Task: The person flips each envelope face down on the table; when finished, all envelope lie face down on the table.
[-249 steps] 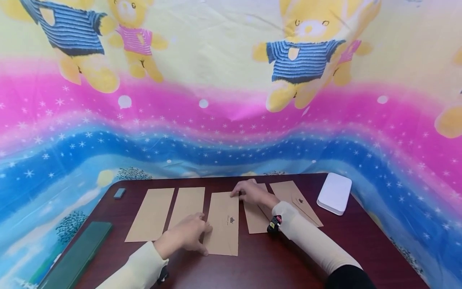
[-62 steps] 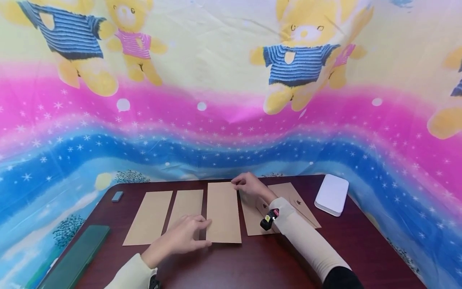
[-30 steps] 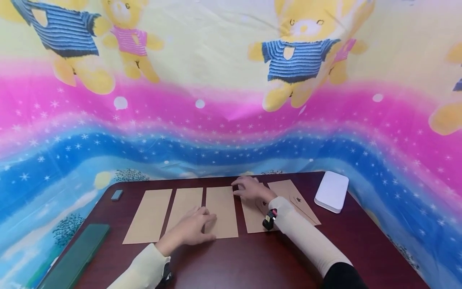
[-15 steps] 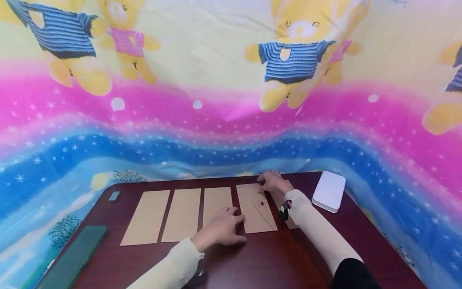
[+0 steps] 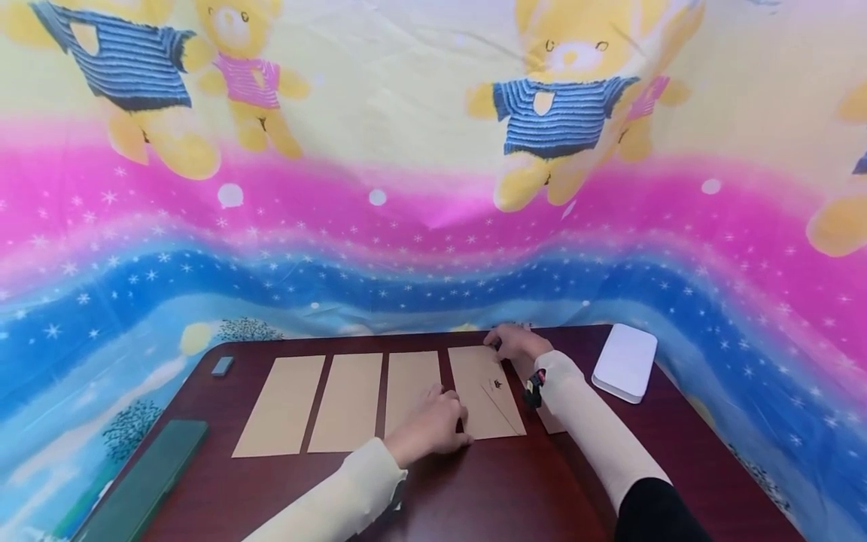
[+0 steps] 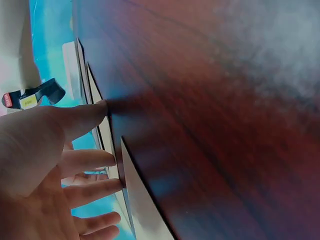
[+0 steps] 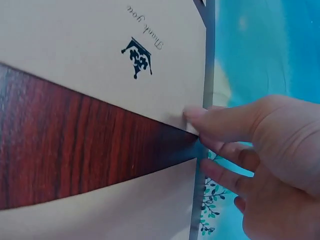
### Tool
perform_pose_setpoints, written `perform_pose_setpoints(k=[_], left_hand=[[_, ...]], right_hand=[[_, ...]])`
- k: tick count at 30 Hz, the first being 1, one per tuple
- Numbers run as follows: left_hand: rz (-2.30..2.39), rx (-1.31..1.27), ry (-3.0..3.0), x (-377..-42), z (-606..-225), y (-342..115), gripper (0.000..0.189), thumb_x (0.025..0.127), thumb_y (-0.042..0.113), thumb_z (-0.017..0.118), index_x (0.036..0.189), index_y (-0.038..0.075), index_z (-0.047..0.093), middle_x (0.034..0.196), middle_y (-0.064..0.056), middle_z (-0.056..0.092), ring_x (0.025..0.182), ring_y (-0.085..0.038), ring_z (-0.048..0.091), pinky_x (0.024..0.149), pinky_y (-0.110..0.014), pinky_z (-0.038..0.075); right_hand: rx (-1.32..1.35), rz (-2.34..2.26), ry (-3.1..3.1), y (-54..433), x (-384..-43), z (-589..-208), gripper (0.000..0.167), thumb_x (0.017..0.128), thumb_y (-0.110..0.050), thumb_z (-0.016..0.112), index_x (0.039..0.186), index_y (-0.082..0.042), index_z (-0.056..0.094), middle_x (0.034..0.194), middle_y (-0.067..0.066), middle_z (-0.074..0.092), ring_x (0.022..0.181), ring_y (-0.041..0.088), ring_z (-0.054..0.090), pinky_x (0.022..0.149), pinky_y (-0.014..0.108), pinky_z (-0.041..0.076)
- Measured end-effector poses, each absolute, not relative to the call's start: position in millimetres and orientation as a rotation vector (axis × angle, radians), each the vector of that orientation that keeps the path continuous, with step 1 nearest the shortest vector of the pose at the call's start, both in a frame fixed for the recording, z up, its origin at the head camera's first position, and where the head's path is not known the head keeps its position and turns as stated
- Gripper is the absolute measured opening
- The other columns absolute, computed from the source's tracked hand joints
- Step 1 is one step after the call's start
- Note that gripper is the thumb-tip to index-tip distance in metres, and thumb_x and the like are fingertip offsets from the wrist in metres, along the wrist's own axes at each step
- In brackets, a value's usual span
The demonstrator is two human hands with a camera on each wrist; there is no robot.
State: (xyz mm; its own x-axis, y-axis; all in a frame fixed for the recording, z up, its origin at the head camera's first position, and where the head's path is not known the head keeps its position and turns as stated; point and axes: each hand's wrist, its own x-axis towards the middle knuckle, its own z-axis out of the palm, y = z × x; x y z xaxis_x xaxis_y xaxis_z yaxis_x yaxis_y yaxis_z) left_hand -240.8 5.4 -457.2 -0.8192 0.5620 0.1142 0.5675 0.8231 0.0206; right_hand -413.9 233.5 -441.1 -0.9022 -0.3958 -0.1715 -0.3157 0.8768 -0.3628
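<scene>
Several brown paper envelopes lie in a row on the dark red table point(image 5: 501, 497). The fourth from the left, a flap-side-up envelope point(image 5: 484, 403), bears a crown print and "Thank you" lettering point(image 7: 145, 25). My right hand point(image 5: 518, 344) pinches its far right corner, thumb on top point(image 7: 200, 120). At its near left edge is my left hand point(image 5: 431, 423), fingers fairly straight, thumb point(image 6: 92, 117) touching the near edge. Left of it lie three plain-side-up envelopes, including the third envelope point(image 5: 412, 376), partly covered by my left hand. The rightmost envelope point(image 5: 552, 421) is mostly hidden under my right arm.
A white box point(image 5: 625, 363) stands at the far right of the table. At the left lie a long green case point(image 5: 145, 482) and a small blue-grey block point(image 5: 222, 366). A bear-patterned cloth point(image 5: 433, 211) hangs right behind the table's far edge.
The third envelope, printed side up 8.3 s ago, now lies plain side up. Both hands have shifted right from it to the fourth envelope.
</scene>
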Motion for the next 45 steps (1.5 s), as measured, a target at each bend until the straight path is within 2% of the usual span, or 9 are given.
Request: perform_pose_setpoints(k=[6, 8, 10, 12, 15, 23, 32, 40, 45], left_hand=[[-0.013, -0.884, -2.896, -240, -459, 10, 0.027, 0.087, 0.052, 0.077, 0.071, 0.031, 0.074, 0.088, 0.007, 0.066, 0.09, -0.018, 0.054, 0.086, -0.033, 0.045], [0.019, -0.867, -2.9, -240, -460, 12, 0.028, 0.087, 0.052, 0.077, 0.07, 0.03, 0.075, 0.088, 0.006, 0.067, 0.089, -0.018, 0.053, 0.085, -0.033, 0.045], [0.057, -0.85, -2.905, -240, -459, 14, 0.03, 0.088, 0.052, 0.076, 0.071, 0.028, 0.076, 0.089, 0.005, 0.067, 0.089, -0.018, 0.053, 0.084, -0.032, 0.045], [0.104, -0.837, -2.917, -240, -457, 16, 0.032, 0.089, 0.052, 0.075, 0.071, 0.026, 0.076, 0.091, 0.004, 0.068, 0.089, -0.018, 0.052, 0.084, -0.032, 0.044], [0.135, -0.824, -2.937, -240, -455, 19, 0.034, 0.089, 0.053, 0.074, 0.072, 0.023, 0.076, 0.091, 0.003, 0.068, 0.089, -0.018, 0.051, 0.084, -0.031, 0.044], [0.171, -0.8, -2.951, -239, -452, 20, 0.036, 0.088, 0.055, 0.074, 0.075, 0.021, 0.077, 0.092, 0.003, 0.067, 0.092, -0.018, 0.051, 0.086, -0.03, 0.044], [0.15, -0.819, -2.941, -239, -451, 22, 0.035, 0.089, 0.052, 0.074, 0.078, 0.019, 0.077, 0.089, 0.003, 0.066, 0.088, -0.017, 0.05, 0.083, -0.03, 0.044], [0.109, -0.833, -2.943, -241, -452, 21, 0.034, 0.09, 0.051, 0.074, 0.078, 0.02, 0.077, 0.09, 0.003, 0.066, 0.089, -0.016, 0.05, 0.085, -0.03, 0.044], [0.001, -0.882, -2.951, -241, -452, 16, 0.031, 0.088, 0.051, 0.078, 0.073, 0.023, 0.08, 0.084, 0.006, 0.067, 0.099, -0.017, 0.06, 0.101, -0.034, 0.047]], right_hand=[[-0.513, -0.492, 2.837, 237, -416, -442, 0.054, 0.093, 0.011, 0.044, 0.134, -0.014, 0.069, 0.136, 0.012, 0.067, 0.136, 0.037, 0.054, 0.121, 0.072, 0.01], [-0.512, -0.502, 2.859, 239, -417, -443, 0.056, 0.092, 0.015, 0.041, 0.129, -0.014, 0.072, 0.136, 0.012, 0.067, 0.138, 0.038, 0.053, 0.122, 0.072, 0.011], [-0.528, -0.529, 2.863, 240, -417, -444, 0.056, 0.09, 0.018, 0.04, 0.122, -0.013, 0.075, 0.135, 0.013, 0.067, 0.137, 0.039, 0.053, 0.122, 0.068, 0.021], [-0.543, -0.529, 2.872, 241, -416, -444, 0.055, 0.089, 0.02, 0.041, 0.117, -0.012, 0.077, 0.132, 0.013, 0.068, 0.135, 0.039, 0.055, 0.119, 0.065, 0.029], [-0.558, -0.483, 2.885, 239, -414, -443, 0.052, 0.09, 0.018, 0.044, 0.116, -0.012, 0.077, 0.13, 0.012, 0.07, 0.133, 0.038, 0.057, 0.119, 0.063, 0.031], [-0.61, -0.352, 2.921, 232, -413, -444, 0.033, 0.101, -0.003, 0.055, 0.126, -0.016, 0.073, 0.129, 0.008, 0.071, 0.131, 0.035, 0.058, 0.12, 0.07, 0.016], [-0.565, -0.365, 2.903, 231, -415, -442, 0.04, 0.097, 0.005, 0.053, 0.127, -0.012, 0.072, 0.133, 0.009, 0.068, 0.133, 0.034, 0.056, 0.122, 0.063, 0.02], [-0.649, -0.427, 2.944, 241, -421, -449, 0.043, 0.093, 0.01, 0.051, 0.12, -0.016, 0.074, 0.12, 0.009, 0.072, 0.123, 0.036, 0.061, 0.117, 0.07, 0.016], [-0.76, -0.478, 2.968, 250, -425, -457, 0.044, 0.091, 0.01, 0.058, 0.122, -0.016, 0.074, 0.12, 0.008, 0.074, 0.12, 0.033, 0.064, 0.115, 0.069, 0.02]])
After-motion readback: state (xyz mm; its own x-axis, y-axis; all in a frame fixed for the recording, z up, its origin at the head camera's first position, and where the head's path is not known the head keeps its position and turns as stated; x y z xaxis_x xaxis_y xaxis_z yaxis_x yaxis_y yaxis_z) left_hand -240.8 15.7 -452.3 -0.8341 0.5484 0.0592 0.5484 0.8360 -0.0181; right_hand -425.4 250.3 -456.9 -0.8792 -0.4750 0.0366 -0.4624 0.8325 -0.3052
